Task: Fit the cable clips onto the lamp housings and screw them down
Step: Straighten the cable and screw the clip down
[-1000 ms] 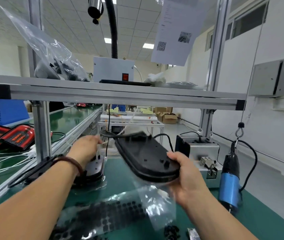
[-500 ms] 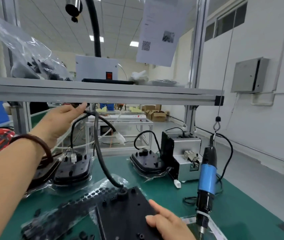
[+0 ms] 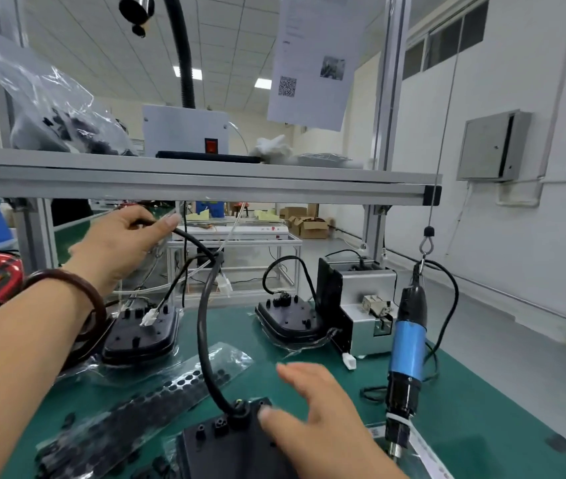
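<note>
Lamp housing (image 3: 226,444) flat on the green tabletop (image 3: 464,426) at the near edge, back side up, small bosses and cable gland on top. Looks like rigid moulded black plastic: probably light, stiff, and smooth enough to skate on the mat under driver pressure. Best pinned with a palm on the flat back or gripped at the rim, clear of the bosses.

Cable (image 3: 202,326) thick, rubbery and springy, rising from the gland in a tall loop and holding its own curve. Likely to fight a clip until pressed down. Best taken close to the gland for routing.

Left hand (image 3: 126,243) raised just under the shelf (image 3: 205,181), thumb and fingers pinching the far run of the cable. Right hand (image 3: 312,409) loose and spread, fingers straight, gripping nothing. Thumb tip at the housing's far corner, with contact too blurred to confirm. Electric screwdriver (image 3: 407,347) hanging just to the right, untouched.
</note>
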Demonstrator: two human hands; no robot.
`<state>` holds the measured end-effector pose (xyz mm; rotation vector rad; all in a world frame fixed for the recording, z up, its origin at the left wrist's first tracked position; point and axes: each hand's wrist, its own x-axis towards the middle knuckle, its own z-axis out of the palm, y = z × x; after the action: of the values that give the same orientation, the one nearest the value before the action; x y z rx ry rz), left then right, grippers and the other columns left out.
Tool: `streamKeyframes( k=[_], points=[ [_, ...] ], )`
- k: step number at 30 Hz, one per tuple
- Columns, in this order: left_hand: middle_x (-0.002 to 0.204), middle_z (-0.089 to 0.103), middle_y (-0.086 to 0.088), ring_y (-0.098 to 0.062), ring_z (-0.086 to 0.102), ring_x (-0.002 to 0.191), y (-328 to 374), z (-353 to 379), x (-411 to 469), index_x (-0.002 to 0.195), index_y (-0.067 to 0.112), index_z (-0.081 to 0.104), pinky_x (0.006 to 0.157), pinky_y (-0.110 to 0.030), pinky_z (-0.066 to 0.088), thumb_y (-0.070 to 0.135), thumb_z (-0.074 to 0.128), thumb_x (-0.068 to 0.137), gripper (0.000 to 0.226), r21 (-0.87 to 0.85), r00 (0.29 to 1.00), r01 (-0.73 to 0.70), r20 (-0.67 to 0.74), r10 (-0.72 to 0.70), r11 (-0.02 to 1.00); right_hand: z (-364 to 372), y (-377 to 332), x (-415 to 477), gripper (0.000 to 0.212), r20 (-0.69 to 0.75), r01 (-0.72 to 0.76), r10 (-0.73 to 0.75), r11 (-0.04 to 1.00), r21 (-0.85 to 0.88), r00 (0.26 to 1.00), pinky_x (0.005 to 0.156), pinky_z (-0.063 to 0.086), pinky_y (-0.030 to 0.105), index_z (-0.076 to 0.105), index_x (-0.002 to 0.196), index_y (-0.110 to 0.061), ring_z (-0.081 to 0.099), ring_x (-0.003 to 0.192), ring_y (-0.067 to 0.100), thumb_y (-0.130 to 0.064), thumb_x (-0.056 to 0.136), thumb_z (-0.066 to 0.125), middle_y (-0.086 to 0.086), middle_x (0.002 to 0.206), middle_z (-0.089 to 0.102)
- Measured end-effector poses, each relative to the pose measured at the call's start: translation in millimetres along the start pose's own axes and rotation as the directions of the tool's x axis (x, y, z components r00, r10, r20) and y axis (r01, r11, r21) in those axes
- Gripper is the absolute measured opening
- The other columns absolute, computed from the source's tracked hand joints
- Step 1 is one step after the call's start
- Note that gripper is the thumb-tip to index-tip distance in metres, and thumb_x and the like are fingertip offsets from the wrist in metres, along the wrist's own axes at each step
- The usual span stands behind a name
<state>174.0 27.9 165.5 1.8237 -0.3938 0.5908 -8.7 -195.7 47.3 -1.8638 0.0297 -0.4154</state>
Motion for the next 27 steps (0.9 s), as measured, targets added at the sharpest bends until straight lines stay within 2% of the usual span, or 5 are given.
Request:
streamKeyframes(
  k=[5,8,12,21,27],
  points=[
    [0.064,0.049,0.004,-0.025,0.046,0.066,0.6,4.7,1.3,0.074,0.026,0.064,0.068,-0.044,0.044,0.084,0.066,0.048,0.063,0.108,0.999,-0.018,-0.039,0.022,0.994,34.2,-50.7,37.0,0.083,0.280,-0.143,0.080,0.967,0.212,0.957,0.095,0.040,0.027,0.029,0.149,-0.024,0.056,0.110,0.006,-0.057,0.081,0.064,-0.009,0.121,0.061],
    [0.076,0.056,0.000,-0.041,0.055,0.086,0.1,4.4,0.1,0.074,0.035,0.063,0.092,-0.062,0.040,0.089,0.058,0.047,0.061,0.254,0.996,-0.067,-0.038,0.079,0.965,43.7,-74.5,54.3,0.030,0.421,-0.366,0.161,0.802,0.472,0.893,0.080,0.048,0.029,0.059,0.116,-0.010,0.065,0.087,0.016,-0.029,0.093,0.055,0.007,0.105,0.072],
    [0.076,0.057,0.005,-0.029,0.054,0.086,-7.5,0.2,-3.1,0.068,0.041,0.058,0.090,-0.051,0.043,0.093,0.046,0.051,0.055,0.442,0.985,-0.121,-0.055,0.161,0.889,38.0,-91.8,72.1,0.017,0.501,-0.504,0.166,0.539,0.675,0.849,0.053,0.045,0.025,0.057,0.086,-0.012,0.049,0.047,0.010,-0.023,0.096,0.049,0.001,0.061,0.058],
    [0.082,0.054,-0.010,-0.021,0.045,0.069,-32.7,-40.3,10.1,0.082,0.017,0.061,0.064,-0.035,0.040,0.081,0.060,0.060,0.068,-0.066,0.936,0.155,-0.310,-0.168,0.986,6.1,-57.3,113.5,0.024,0.068,-0.205,0.199,0.837,0.507,0.978,0.036,0.026,0.022,0.058,0.096,-0.012,0.026,0.037,0.006,-0.031,0.101,0.045,-0.008,0.048,0.034],
    [0.102,0.062,-0.014,-0.027,0.055,0.078,-52.9,-37.3,8.9,0.118,0.019,0.059,0.069,-0.037,0.048,0.041,0.038,0.099,0.036,0.351,0.955,0.188,-0.282,-0.088,0.917,-11.2,-27.6,131.1,0.037,0.031,-0.086,0.082,0.862,0.500,0.996,0.041,0.024,0.024,0.061,0.101,-0.012,0.023,0.040,0.009,-0.041,0.102,0.039,-0.008,0.047,0.031]
  ],
)
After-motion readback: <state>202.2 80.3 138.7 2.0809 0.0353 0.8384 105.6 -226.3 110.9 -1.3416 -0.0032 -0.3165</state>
